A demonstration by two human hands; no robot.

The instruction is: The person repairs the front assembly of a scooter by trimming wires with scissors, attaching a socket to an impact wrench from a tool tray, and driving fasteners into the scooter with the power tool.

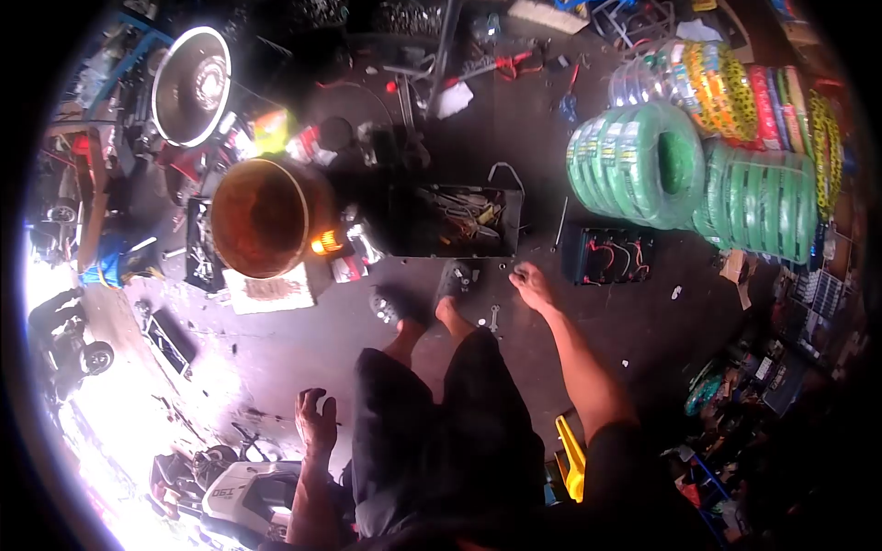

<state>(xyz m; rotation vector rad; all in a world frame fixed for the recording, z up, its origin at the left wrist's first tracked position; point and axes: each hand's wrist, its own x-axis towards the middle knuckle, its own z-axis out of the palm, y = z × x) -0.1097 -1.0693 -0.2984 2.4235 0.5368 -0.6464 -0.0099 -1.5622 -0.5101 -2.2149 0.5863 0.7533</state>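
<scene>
My right hand (535, 288) reaches forward over the floor, its fingertips pinched together around something small and dark that I cannot make out. Just ahead of it and to the left lies a black toolbox (397, 241) holding a jumble of metal tools (464, 209). A small wrench (495, 318) rests on the floor between that hand and my feet. My left hand (317, 422) hangs low beside my left knee, fingers loosely curled and apart, with nothing visible in it.
A rusty drum (262, 219) stands at the left, with a lit orange lamp (326, 242) beside it. Green wrapped tyres (634, 165) are stacked at the right. A black box with red wires (614, 255) sits before them. A yellow object (571, 459) is near my right elbow.
</scene>
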